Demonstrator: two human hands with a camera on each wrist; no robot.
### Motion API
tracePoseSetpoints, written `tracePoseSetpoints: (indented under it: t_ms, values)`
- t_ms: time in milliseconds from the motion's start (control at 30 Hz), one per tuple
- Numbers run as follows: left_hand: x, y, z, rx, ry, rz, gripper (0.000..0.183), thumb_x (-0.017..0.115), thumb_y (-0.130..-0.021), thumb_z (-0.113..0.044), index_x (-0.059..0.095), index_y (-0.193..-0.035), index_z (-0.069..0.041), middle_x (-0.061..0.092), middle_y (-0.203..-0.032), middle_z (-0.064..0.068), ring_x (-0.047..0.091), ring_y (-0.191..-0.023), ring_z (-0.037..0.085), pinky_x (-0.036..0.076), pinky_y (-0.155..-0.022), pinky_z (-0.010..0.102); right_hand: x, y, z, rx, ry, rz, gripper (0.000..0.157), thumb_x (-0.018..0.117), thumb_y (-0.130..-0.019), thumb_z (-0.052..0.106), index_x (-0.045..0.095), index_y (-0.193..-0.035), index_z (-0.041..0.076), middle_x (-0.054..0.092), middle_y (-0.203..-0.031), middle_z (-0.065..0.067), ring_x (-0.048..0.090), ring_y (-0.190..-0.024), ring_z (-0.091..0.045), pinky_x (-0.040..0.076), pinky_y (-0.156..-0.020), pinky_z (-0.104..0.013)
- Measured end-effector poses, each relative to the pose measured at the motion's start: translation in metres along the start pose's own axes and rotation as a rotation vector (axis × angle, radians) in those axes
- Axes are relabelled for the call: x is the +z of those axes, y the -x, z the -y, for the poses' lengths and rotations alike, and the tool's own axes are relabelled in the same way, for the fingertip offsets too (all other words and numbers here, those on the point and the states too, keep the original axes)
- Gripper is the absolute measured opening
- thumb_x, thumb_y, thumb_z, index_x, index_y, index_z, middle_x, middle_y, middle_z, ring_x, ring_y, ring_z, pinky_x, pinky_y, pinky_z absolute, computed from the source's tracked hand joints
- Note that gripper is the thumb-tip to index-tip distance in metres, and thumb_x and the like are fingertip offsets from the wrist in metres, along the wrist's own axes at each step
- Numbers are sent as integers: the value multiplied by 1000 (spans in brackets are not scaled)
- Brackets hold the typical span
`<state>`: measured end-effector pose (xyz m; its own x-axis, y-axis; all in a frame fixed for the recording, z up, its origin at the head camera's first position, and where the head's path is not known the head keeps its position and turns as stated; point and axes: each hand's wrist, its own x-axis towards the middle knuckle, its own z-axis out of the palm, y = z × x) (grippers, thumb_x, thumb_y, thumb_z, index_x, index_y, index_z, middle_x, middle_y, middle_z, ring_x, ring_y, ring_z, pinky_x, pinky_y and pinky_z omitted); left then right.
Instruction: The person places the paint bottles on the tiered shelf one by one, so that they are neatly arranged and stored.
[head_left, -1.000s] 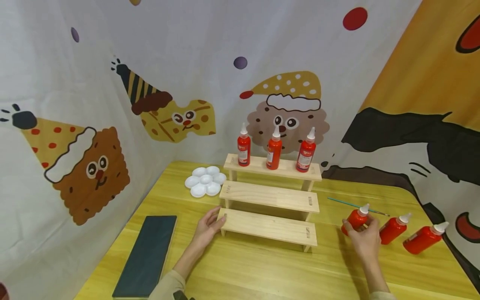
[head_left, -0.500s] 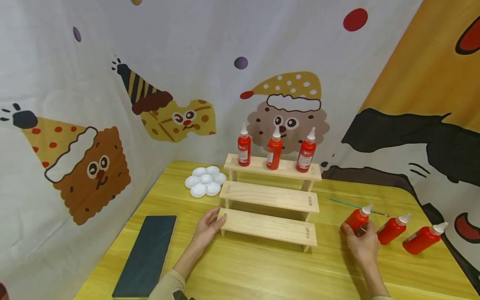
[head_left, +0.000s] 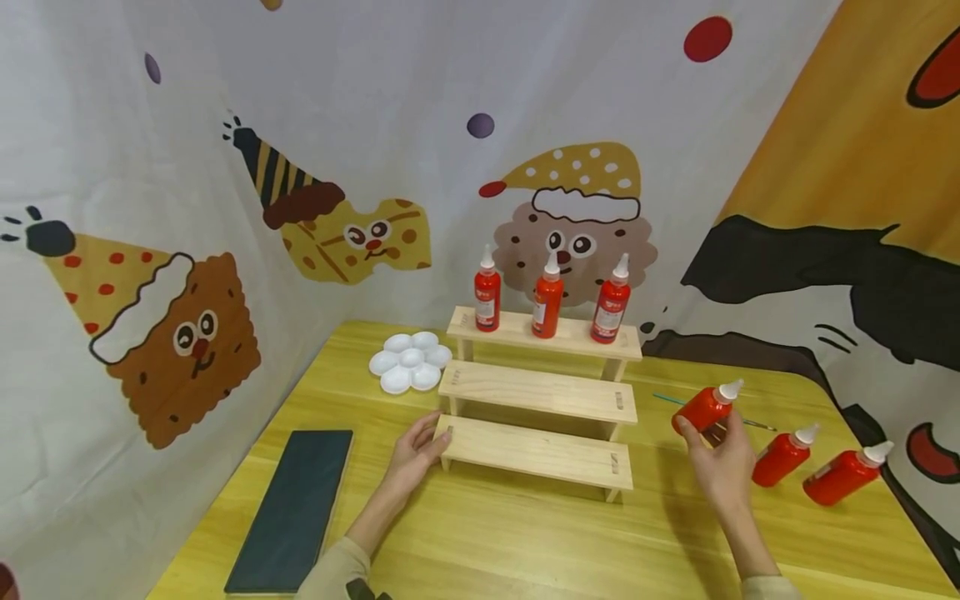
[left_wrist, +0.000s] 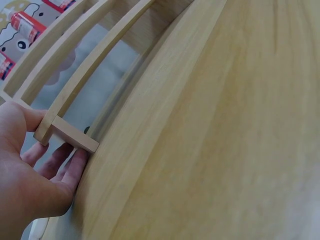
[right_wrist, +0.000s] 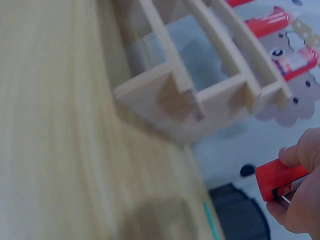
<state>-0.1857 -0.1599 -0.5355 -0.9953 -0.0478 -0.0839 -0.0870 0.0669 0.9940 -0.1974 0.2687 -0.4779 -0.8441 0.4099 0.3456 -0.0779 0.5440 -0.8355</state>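
My right hand (head_left: 726, 467) grips a red paint bottle (head_left: 703, 409) with a white nozzle cap, tilted and held above the table; in the right wrist view the base of this bottle (right_wrist: 280, 180) shows between thumb and fingers. With my left hand (head_left: 411, 457) I hold the left end of the lowest tier of a three-step wooden rack (head_left: 536, 450). The left wrist view has the thumb on top of that tier's end (left_wrist: 46, 129) and fingers by its leg. Three red paint bottles (head_left: 548, 307) stand upright on the top tier.
Two more red bottles (head_left: 782, 458) are on the table right of my right hand. A teal paintbrush (head_left: 759, 424) lies behind it. Left of the rack are a white flower-shaped palette (head_left: 410, 362) and a dark rectangular board (head_left: 292, 508). A printed cloth (head_left: 420, 83) hangs behind the table.
My right hand has lifted the red paint bottle off the table, moving it up and slightly left. My left hand stays at the rack.
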Motion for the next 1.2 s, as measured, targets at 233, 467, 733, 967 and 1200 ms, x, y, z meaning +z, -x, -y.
tracePoseSetpoints:
  t_ms: [233,467,733,967,1200]
  values:
    - [2,0,-1,2,3,-2,61,68,-98,-26,45,-151,-6,60,-136,24,64,-119,34,59,-93,37,6,1,30,-36,-88,45,52,74,-92,9,50,-138,0,61,-122,-15,51,-93,16,47,-82,-1]
    - [3,0,0,-1,-6,-2,60,68,-99,-25,45,-151,-7,60,-137,23,64,-120,33,59,-92,36,13,11,63,-82,-139,42,48,74,-92,4,54,-136,2,64,-119,-7,55,-97,13,47,-89,-2]
    - [2,1,2,3,0,-8,61,68,-99,-27,45,-152,-8,60,-136,22,65,-118,31,59,-94,40,38,15,92,-243,-301,102,48,74,-88,-6,57,-133,-2,68,-120,-19,60,-99,8,47,-92,-4]
    - [3,1,1,-5,-1,-6,61,68,-99,-28,45,-152,-10,60,-137,21,64,-118,31,58,-95,39,65,16,111,-192,-331,183,45,73,-91,-1,56,-132,0,67,-123,-17,61,-104,-2,48,-94,-6]
    - [2,-1,2,-7,1,-15,60,69,-98,-27,46,-151,-10,61,-135,21,66,-114,28,58,-93,37,94,17,127,-171,-385,246,43,74,-91,1,58,-130,2,68,-122,-20,67,-111,-33,54,-104,-37]
